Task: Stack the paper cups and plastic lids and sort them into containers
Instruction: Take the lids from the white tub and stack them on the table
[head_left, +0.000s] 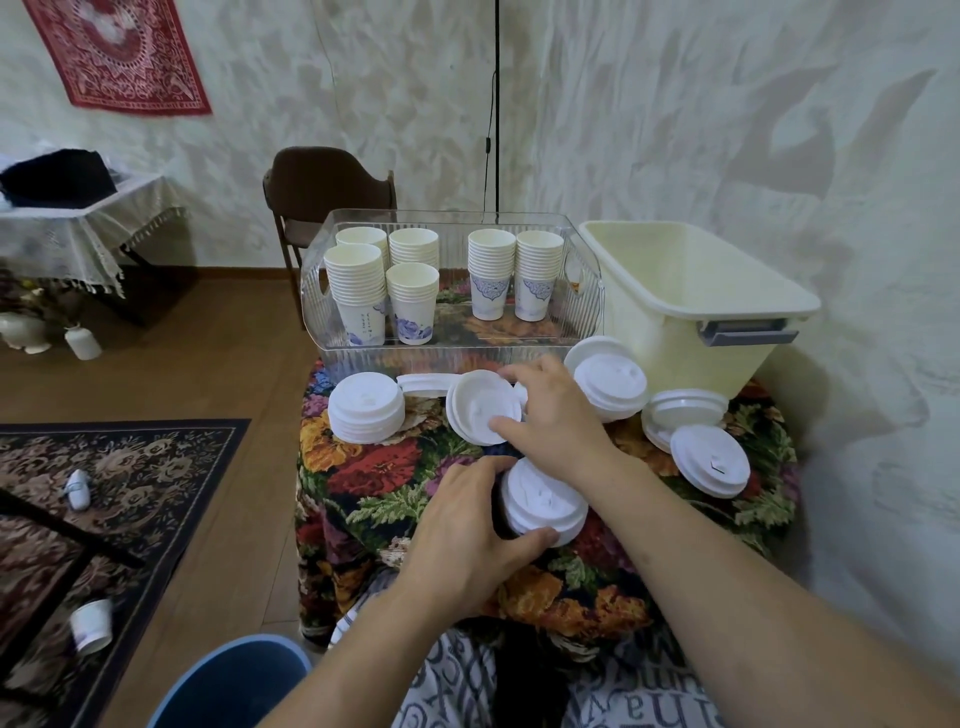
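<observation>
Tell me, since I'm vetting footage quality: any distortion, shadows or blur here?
Head view: wide-angle bending bows the cream plastic bin and the edges; large soft shadows fall on the right wall; the white plastic lids look slightly overexposed; the right hand is a little soft.

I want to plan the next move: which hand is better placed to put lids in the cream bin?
Right hand: nearer the bin; it already pinches lids.
</observation>
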